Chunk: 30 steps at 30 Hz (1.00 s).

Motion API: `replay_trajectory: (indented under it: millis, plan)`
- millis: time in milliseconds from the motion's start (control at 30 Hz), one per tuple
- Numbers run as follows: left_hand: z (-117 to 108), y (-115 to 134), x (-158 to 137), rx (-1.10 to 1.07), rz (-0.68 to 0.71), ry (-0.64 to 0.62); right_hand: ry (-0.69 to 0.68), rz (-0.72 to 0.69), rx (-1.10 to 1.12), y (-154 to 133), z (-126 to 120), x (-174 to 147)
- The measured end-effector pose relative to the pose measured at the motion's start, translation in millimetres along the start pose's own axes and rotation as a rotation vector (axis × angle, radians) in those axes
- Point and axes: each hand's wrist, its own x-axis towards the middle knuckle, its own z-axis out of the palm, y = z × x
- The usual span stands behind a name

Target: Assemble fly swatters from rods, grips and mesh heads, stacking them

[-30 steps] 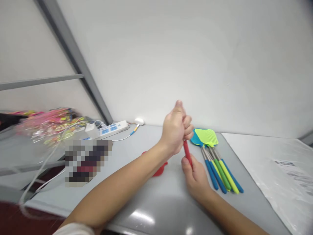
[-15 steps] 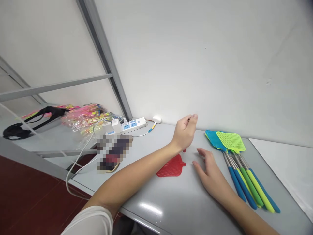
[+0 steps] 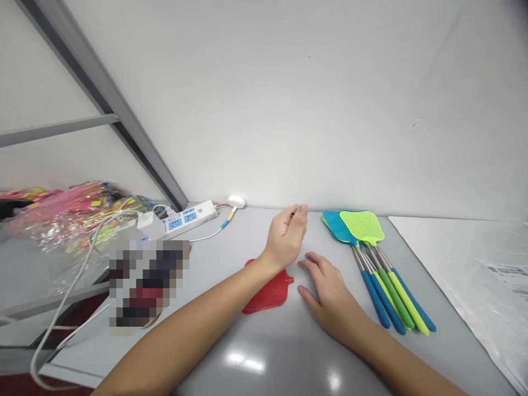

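Note:
My left hand is closed and raised over the table, its fingers curled together; what they hold, if anything, is hidden. Under my left wrist lies a red perforated fly swatter head, partly covered by the forearm, its short neck pointing right. Just right of that neck, my right hand hovers low with fingers apart and nothing in them. Further right rests a pile of several fly swatters, with a yellow-green head and a blue head on metal rods and blue, green and yellow handles.
A white power strip with plugs and cables stands at the left back, near a blurred-out object. Colourful items in clear plastic lie beyond the metal frame. A white sheet or bag covers the table's right side.
The view has turned right, so the table things appear further left. My right hand is a little closer to the red swatter head's neck. My left hand stays closed.

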Motion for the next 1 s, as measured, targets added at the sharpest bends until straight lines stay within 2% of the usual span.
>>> replay_trajectory:
  millis: [333, 500, 700, 800, 1000]
  plan:
    - [-7.2, -6.1, -7.9, 0.141, -0.037, -0.064, -0.009, -0.033, -0.063, -9.1, -3.8, 4.7]
    - [-8.7, -10.3, -12.1, 0.214, -0.001, -0.166, -0.024, -0.065, -0.070, -11.7, -4.5, 7.5]
    - [-17.1, -10.4, -19.6, 0.350, 0.047, -0.194, -0.037, -0.094, -0.074, -12.1, -7.0, 8.3]
    - [-21.6, -8.4, -21.1, 0.401, 0.033, -0.155, -0.032, -0.130, -0.071, -12.9, -7.6, 6.5]
    - [-31.5, -1.5, -11.3, 0.268, -0.097, -0.068, -0.005, -0.140, -0.036, -13.3, -5.1, 6.0]
